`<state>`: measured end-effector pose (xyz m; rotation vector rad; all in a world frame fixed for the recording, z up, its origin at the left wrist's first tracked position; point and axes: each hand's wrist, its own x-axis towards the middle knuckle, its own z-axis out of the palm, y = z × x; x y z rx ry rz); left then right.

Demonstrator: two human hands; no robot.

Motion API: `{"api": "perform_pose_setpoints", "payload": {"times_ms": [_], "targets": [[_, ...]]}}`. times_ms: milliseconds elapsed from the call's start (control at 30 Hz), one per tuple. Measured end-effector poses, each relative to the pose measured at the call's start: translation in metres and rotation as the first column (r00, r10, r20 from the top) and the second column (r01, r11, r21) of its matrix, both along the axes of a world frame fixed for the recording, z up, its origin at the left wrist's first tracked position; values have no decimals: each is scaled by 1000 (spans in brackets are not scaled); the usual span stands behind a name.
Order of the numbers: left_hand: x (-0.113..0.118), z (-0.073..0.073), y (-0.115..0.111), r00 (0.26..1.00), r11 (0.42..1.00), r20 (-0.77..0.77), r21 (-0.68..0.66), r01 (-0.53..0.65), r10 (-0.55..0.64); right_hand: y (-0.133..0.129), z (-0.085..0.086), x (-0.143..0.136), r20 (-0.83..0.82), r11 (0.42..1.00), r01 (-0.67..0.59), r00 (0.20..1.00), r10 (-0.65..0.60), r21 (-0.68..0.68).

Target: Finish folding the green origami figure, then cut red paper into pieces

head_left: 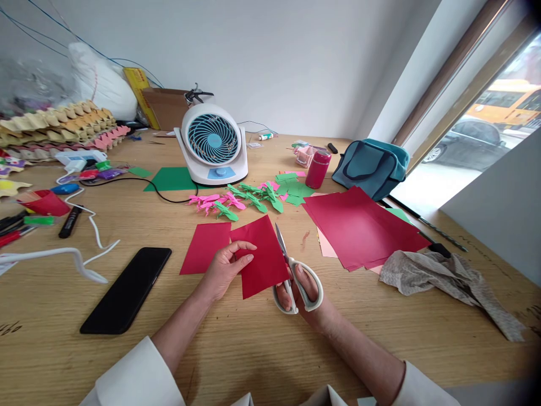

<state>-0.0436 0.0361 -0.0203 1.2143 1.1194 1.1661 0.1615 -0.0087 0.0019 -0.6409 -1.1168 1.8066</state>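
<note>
Left hand (226,268) has its fingers (245,259) pinched on the near-left edge of a dark red rectangular paper sheet (264,259), thumb on top, holding it just off the wooden tabletop (253,344), presumably so it stays taut and flat for the blades. Right hand (306,293) is threaded through the loops of the white-handled steel scissors (296,279), fingers closed around the handles, and the blades stand partly open along the sheet's right edge, tips pointing away from the body. Can't tell if the blades are biting into the paper yet or just resting beside it.

Just left of the left fingers, a second dark red paper piece (205,248) lies flat on the tabletop, touching or slightly tucked under the held sheet. Right of the scissor hand sits a loose stack of dark red paper sheets (359,225) with a pinkish sheet peeking out below, kept within easy reach. Past that is a crumpled grey-beige cloth (448,279).

Farther left of the left fingers there's a black slab smartphone (127,287), face down or screen off. Beyond the fingers, away from the body, a scatter of small pink and green folded paper shapes (236,203), then a white round desk fan with blue grille (213,144), a dark red cylindrical bottle (318,168) and a teal fabric bag (372,166).
</note>
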Motion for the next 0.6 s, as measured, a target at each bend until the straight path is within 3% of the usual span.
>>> {"api": "perform_pose_setpoints", "payload": {"times_ms": [600], "targets": [[1, 0, 0, 1000, 1000, 23, -9, -21, 21, -1, -10, 2, 29, 998, 62, 998, -62, 4]]}}
